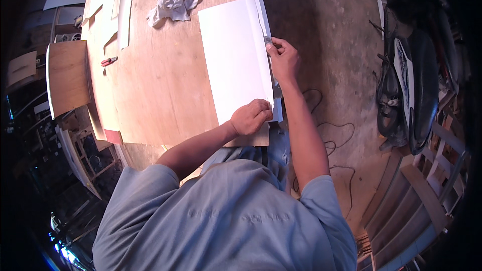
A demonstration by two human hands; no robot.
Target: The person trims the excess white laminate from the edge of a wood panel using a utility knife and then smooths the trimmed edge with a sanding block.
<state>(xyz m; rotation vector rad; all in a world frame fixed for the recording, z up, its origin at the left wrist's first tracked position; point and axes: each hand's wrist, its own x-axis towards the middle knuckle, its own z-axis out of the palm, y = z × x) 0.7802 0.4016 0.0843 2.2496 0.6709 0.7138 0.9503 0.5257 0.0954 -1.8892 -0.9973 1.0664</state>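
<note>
A white panel [233,60] lies on the right edge of a wooden work table [155,90]. Along its right side runs a narrow white strip [262,17] with an uneven, torn-looking edge. My right hand [285,61] is closed in a pinch at that side, thumb against fingers, on a small greyish piece too small to make out. Lower down, my left hand [251,117] rests over the panel's near right corner. Its fingers are curled together at the panel's edge, and their tips are partly hidden.
A crumpled grey cloth [174,1] lies at the table's far side. Long white offcuts [125,10] and a red utility knife [109,61] are on the left. A cable [334,145] loops over the floor, and a motorcycle [419,85] stands at the right.
</note>
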